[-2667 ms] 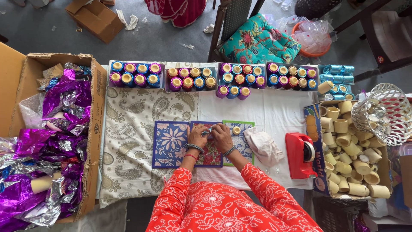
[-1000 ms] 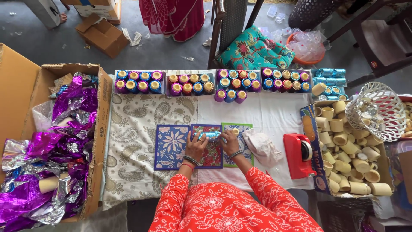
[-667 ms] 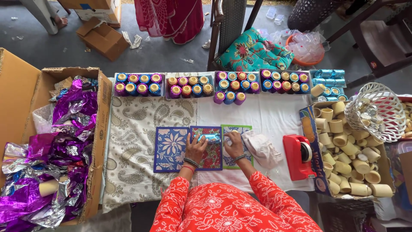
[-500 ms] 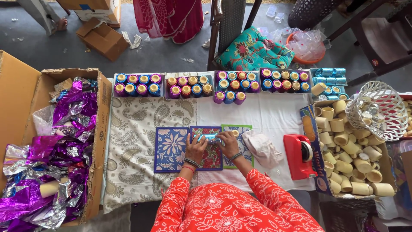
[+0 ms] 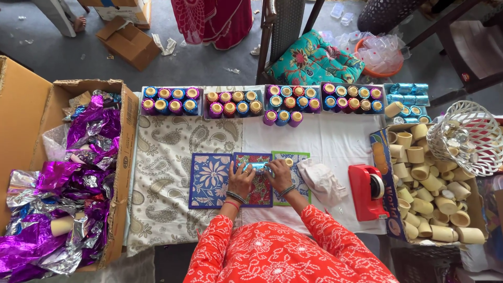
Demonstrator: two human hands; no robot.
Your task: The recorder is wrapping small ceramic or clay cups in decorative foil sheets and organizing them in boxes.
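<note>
Hands [image 5: 260, 176] closed around blue foil roll [image 5: 255, 166]

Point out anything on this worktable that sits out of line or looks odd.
Three foil-wrapped cups sit loose in front of the third tray of wrapped cups, outside the neat rows. One bare beige cardboard cup lies tipped beside the blue foil-wrapped cups, outside its cardboard box.

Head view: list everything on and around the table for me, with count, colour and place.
Foil-wrapped roll: one, light blue, under both hands.
Patterned mats: three, blue, red, green, table centre.
Trays of wrapped cups: four, mixed colours, far edge.
Tape dispenser: one, red, right.
Bare cups: many, tan, right box.
Foil sheets: many, purple and silver, left box.
Wire basket: one, white, far right.
Left hand; right hand: on roll.
</note>
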